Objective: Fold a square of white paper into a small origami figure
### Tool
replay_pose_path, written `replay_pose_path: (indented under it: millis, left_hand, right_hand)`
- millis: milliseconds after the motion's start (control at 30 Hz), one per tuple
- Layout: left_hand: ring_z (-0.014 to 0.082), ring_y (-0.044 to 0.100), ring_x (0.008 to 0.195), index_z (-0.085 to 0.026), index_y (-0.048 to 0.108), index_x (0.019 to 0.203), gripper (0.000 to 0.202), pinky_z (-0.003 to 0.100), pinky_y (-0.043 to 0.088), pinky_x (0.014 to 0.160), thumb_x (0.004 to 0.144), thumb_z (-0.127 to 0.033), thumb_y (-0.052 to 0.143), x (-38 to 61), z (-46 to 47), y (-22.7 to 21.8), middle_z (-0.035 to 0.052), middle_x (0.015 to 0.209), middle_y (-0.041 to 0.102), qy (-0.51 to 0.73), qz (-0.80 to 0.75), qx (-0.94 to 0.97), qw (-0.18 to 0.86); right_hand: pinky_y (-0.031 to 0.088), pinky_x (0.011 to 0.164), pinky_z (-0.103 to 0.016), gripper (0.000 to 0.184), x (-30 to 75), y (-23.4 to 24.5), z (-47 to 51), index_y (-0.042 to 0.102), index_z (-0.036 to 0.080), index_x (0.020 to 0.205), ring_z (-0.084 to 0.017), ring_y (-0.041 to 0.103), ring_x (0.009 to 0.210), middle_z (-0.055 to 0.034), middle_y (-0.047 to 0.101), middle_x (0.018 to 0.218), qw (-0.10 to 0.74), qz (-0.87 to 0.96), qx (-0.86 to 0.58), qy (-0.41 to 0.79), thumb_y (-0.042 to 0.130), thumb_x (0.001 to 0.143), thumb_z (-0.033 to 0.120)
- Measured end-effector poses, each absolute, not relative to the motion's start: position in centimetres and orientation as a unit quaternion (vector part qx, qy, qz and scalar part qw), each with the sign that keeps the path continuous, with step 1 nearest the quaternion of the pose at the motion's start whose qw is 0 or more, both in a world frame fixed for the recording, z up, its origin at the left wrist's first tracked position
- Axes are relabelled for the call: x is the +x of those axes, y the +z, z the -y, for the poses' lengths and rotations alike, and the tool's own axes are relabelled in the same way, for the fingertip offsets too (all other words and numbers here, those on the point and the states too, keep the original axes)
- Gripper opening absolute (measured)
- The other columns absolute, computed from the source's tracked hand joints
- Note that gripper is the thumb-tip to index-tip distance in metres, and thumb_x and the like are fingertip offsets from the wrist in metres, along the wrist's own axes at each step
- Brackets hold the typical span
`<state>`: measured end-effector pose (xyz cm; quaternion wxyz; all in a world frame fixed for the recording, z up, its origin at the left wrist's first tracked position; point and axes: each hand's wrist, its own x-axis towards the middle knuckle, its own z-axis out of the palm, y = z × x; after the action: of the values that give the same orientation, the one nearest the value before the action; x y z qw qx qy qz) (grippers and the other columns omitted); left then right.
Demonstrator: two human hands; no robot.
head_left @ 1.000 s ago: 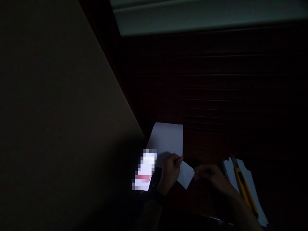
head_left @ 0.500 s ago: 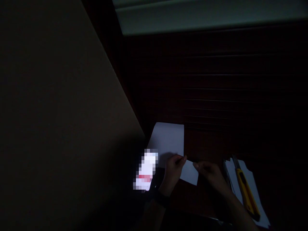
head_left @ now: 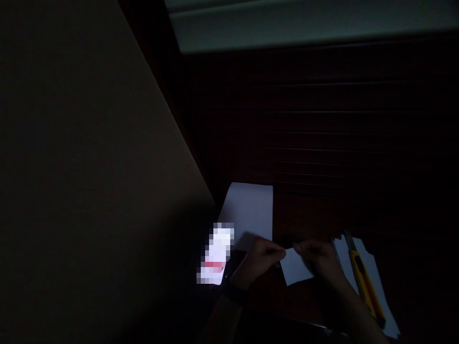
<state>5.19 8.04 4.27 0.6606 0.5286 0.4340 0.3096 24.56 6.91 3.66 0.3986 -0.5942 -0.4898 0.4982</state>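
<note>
1 L hand (head_left: 261,259) + 1 R hand (head_left: 320,256) = 2 tot.; 1 sm. paper (head_left: 294,269), 1 lg. sheet (head_left: 251,212), 1 phone (head_left: 217,253), 1 cutter (head_left: 367,285), 1 wristband (head_left: 234,293), 1 paper pile (head_left: 372,268) (qty unclear).

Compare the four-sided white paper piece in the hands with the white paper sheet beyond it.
The four-sided white paper piece appears smaller than the white paper sheet. The left hand and right hand hold the piece; the sheet lies unheld on the dark table. Both are white.

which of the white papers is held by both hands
The small paper piece, pinched by the left hand and right hand; the larger sheet lies beyond the left hand, the stacked papers under the yellow utility knife.
</note>
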Motion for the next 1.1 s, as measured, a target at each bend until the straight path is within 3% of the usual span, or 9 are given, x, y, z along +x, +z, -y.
replay_pose_path:
  millis: [200, 333, 467, 700, 900, 1100]
  left_hand:
    - [0.0198, 0.066, 0.071, -0.009, 0.070, 0.087, 0.030, 0.030, 0.050, 0.066, 0.071, -0.034, 0.065, 4.5, -8.4, 4.7, 0.0120, 0.080, 0.070, 0.293, -0.423, 0.483, 0.708]
    - [0.0216, 0.065, 0.077, -0.010, 0.069, 0.087, 0.031, 0.031, 0.050, 0.068, 0.071, -0.036, 0.064, 4.8, -8.5, 5.1, 0.0121, 0.087, 0.069, 0.345, -0.452, 0.463, 0.680]
    - [0.0201, 0.061, 0.077, -0.014, 0.070, 0.086, 0.030, 0.027, 0.046, 0.066, 0.074, -0.040, 0.060, 6.0, -8.1, 4.8, 0.0070, 0.084, 0.069, 0.382, -0.457, 0.525, 0.608]
    - [0.0144, 0.053, 0.059, -0.013, 0.066, 0.067, 0.035, 0.023, 0.036, 0.051, 0.080, -0.041, 0.051, 6.3, -8.1, 3.6, 0.0031, 0.063, 0.063, 0.348, -0.497, 0.614, 0.504]
    - [0.0132, 0.052, 0.061, -0.015, 0.064, 0.070, 0.031, 0.022, 0.034, 0.053, 0.084, -0.036, 0.046, 6.1, -8.2, 4.0, 0.0015, 0.067, 0.062, 0.346, -0.501, 0.650, 0.454]
    - [0.0127, 0.052, 0.060, -0.016, 0.062, 0.071, 0.026, 0.022, 0.033, 0.054, 0.084, -0.032, 0.046, 5.7, -8.3, 4.1, 0.0010, 0.067, 0.061, 0.341, -0.505, 0.670, 0.423]
  right_hand:
    - [0.038, 0.049, -0.026, 0.023, 26.1, 3.2, -6.9, 0.067, 0.013, 0.064, -0.015, 0.052, 0.052, -0.0027, 0.061, 0.058, 0.440, 0.426, -0.601, 0.514, 0.070, 0.068, 0.036]
    - [0.039, 0.048, -0.025, 0.024, 25.8, 3.5, -6.9, 0.067, 0.013, 0.066, -0.015, 0.052, 0.052, -0.0035, 0.062, 0.059, 0.460, 0.418, -0.615, 0.485, 0.069, 0.068, 0.038]
    - [0.043, 0.055, -0.027, 0.024, 24.2, 4.1, -6.9, 0.068, 0.015, 0.071, -0.019, 0.058, 0.062, -0.0051, 0.066, 0.067, 0.427, 0.467, -0.598, 0.493, 0.066, 0.072, 0.039]
    - [0.046, 0.059, -0.028, 0.025, 23.7, 4.1, -6.9, 0.070, 0.015, 0.081, -0.021, 0.061, 0.069, -0.0059, 0.070, 0.075, 0.375, 0.528, -0.565, 0.512, 0.062, 0.076, 0.039]
    - [0.047, 0.070, -0.031, 0.026, 24.2, 4.9, -6.9, 0.071, 0.017, 0.085, -0.023, 0.063, 0.078, -0.0058, 0.071, 0.082, 0.333, 0.573, -0.521, 0.538, 0.056, 0.081, 0.037]
    - [0.046, 0.070, -0.031, 0.022, 24.9, 5.8, -6.7, 0.070, 0.018, 0.077, -0.022, 0.063, 0.076, -0.0034, 0.071, 0.077, 0.288, 0.594, -0.522, 0.540, 0.056, 0.080, 0.033]
